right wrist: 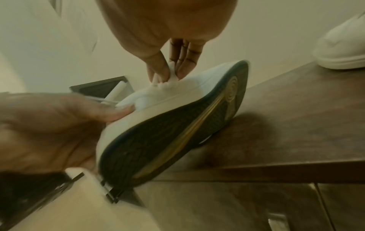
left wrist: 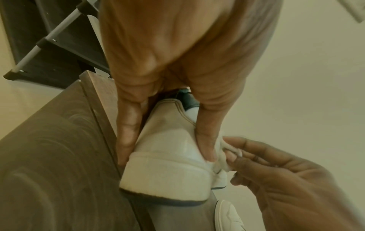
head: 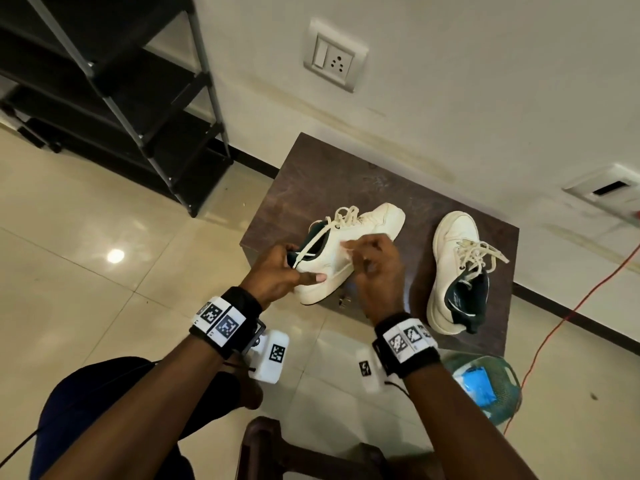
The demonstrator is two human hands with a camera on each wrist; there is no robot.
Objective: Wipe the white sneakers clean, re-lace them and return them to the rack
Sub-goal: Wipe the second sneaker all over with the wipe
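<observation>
A white sneaker [head: 360,233] lies tilted on its side at the front left corner of the brown table [head: 332,174], its dark sole [right wrist: 168,136] lifted. My left hand [head: 277,271] grips its heel [left wrist: 169,150], thumb on one side and fingers on the other. My right hand [head: 377,268] pinches a small white wipe [right wrist: 168,75] against the shoe's side; the same wipe [left wrist: 227,150] shows in the left wrist view. The second white sneaker [head: 457,271] stands upright on the table's right side with loose laces.
A black shoe rack [head: 114,95] stands against the wall at the left. A green basket [head: 491,386] with a blue packet sits on the tiled floor by the table's right. An orange cable [head: 568,317] runs across the floor. A dark stool [head: 277,452] is below me.
</observation>
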